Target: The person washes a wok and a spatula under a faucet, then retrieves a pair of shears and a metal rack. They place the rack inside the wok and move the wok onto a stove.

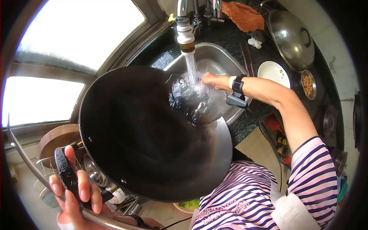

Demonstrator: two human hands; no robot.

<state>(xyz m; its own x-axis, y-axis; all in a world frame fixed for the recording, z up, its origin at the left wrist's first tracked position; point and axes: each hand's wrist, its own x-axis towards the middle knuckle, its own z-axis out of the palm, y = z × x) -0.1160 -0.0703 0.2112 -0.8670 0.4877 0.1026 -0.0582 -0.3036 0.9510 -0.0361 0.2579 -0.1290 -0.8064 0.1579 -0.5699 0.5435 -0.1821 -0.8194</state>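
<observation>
A large black wok [145, 126] hangs tilted in front of me, its upper right part over the sink. The fingers of my left hand [78, 189] wrap round the black side handle [66, 168] of the wok at the lower left. Water from the faucet [186, 36] runs onto the wok's upper right part, where it splashes and pools. Beside that stream is my right hand [214, 81], closed, at the wok's far side. Splashing water hides its fingertips, so what it grips cannot be made out. A dark band with a grey box sits on the right wrist.
Behind the wok lies the steel sink [224, 51]. On the dark counter are chopsticks [247, 59], a white plate [273, 73], a bowl of peanut-like food [308, 85], a metal lid [291, 38] and an orange cloth [242, 16]. A curved metal rim [25, 155] crosses the lower left.
</observation>
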